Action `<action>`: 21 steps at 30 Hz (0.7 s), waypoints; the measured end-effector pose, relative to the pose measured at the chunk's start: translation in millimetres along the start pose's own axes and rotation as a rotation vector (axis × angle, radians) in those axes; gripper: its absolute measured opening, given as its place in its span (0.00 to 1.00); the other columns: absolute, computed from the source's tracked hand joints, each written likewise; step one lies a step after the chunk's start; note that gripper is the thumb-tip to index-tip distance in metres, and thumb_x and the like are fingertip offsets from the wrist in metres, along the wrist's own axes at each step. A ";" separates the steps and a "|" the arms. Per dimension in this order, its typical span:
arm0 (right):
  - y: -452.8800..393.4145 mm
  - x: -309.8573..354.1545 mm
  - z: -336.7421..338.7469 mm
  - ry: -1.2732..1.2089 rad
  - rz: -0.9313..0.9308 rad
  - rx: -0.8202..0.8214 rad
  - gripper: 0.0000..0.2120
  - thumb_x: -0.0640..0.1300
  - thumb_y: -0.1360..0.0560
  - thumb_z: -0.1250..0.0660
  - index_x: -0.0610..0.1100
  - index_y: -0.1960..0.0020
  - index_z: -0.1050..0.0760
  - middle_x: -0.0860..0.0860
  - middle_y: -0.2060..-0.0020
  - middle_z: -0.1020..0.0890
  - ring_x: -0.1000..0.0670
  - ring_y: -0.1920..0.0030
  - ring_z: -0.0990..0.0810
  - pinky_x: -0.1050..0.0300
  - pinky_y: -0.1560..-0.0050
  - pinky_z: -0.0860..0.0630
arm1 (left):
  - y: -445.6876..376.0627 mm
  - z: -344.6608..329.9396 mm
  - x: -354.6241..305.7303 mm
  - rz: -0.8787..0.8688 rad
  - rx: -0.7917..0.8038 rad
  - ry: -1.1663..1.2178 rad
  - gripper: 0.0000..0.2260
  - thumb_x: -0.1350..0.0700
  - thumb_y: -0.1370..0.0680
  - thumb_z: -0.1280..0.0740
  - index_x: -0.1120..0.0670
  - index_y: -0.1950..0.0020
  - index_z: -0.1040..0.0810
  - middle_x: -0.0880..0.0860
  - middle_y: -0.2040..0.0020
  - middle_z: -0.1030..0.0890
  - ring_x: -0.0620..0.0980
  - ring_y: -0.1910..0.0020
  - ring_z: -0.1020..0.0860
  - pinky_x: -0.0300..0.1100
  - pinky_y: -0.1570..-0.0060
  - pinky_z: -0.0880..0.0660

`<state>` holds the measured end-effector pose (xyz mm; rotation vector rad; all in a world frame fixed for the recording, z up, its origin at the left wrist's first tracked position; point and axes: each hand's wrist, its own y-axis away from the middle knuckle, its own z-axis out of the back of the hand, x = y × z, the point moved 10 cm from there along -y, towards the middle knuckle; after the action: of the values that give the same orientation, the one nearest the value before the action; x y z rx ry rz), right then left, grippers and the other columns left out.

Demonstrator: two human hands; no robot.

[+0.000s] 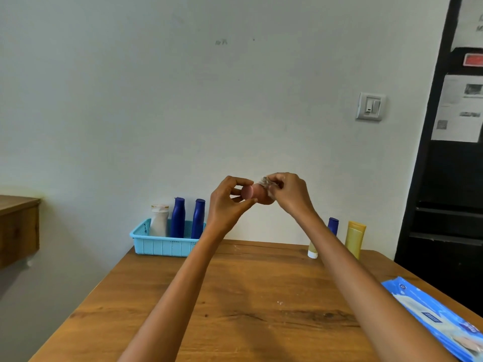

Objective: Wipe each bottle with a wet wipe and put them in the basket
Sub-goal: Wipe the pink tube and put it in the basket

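Note:
I hold a small pink bottle sideways in the air above the table, cap end toward me. My left hand pinches its cap end between thumb and fingers. My right hand presses a crumpled wet wipe against the bottle's far end, fingers curled round the wipe. The light blue basket stands at the table's back left with a white bottle and two dark blue bottles upright in it.
At the back right stand a yellow tube, a dark blue bottle and a yellowish white-capped tube, partly behind my right forearm. A blue wet-wipe pack lies at the wooden table's right edge. A dark shelf stands right.

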<state>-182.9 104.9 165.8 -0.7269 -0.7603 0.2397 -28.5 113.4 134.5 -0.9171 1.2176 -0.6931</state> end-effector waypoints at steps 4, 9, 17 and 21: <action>-10.4 -19.6 7.1 0.092 -0.109 -0.046 0.10 0.40 0.25 0.34 0.44 0.45 0.19 0.48 0.48 0.17 0.47 0.48 0.20 0.61 0.55 0.29 | 3.7 -4.9 0.2 -0.003 -0.001 -0.001 0.16 0.62 0.31 0.25 0.51 0.48 0.25 0.51 0.47 0.22 0.43 0.55 0.22 0.28 0.58 0.24; 1.6 17.3 -3.5 0.037 0.026 -0.066 0.10 0.39 0.24 0.35 0.42 0.43 0.20 0.47 0.47 0.18 0.47 0.47 0.21 0.60 0.51 0.26 | 0.0 5.9 3.2 0.017 -0.063 0.018 0.15 0.62 0.31 0.25 0.52 0.48 0.25 0.49 0.48 0.22 0.44 0.56 0.21 0.27 0.58 0.25; 1.7 -16.3 16.5 -0.001 -0.042 -0.185 0.10 0.40 0.24 0.34 0.40 0.44 0.21 0.44 0.48 0.18 0.46 0.49 0.21 0.60 0.56 0.29 | -4.4 11.0 11.0 0.133 -0.069 0.112 0.15 0.60 0.31 0.25 0.50 0.48 0.24 0.41 0.51 0.22 0.44 0.55 0.21 0.29 0.59 0.24; -0.7 -2.8 8.5 -0.042 -0.034 -0.160 0.11 0.38 0.25 0.34 0.41 0.44 0.21 0.46 0.48 0.18 0.46 0.47 0.20 0.56 0.51 0.23 | -3.3 8.5 11.3 0.117 -0.077 0.083 0.15 0.60 0.31 0.25 0.51 0.48 0.24 0.45 0.50 0.22 0.44 0.56 0.21 0.28 0.59 0.25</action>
<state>-190.8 107.5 169.0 -0.8611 -0.8376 0.1651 -17.6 104.1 132.7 -0.8796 1.3679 -0.5989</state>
